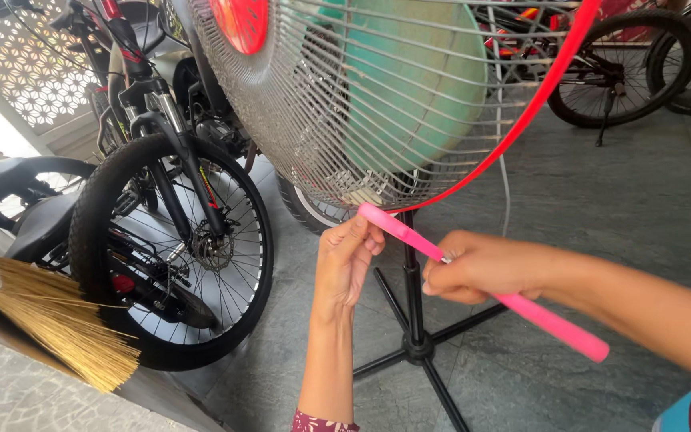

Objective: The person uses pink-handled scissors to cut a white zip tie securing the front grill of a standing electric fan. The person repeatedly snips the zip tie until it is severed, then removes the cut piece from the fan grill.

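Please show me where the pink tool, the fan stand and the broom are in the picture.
pink tool (557,323): head view, on its long pink handle.
fan stand (414,308): head view, on the black upright pole.
broom (57,320): head view, on the straw bristles.

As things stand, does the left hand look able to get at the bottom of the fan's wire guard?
Probably yes. The left hand is raised just under the wire guard, beside the pink tool that the right hand grips, and nothing shows between its fingers and the guard's lower rim.
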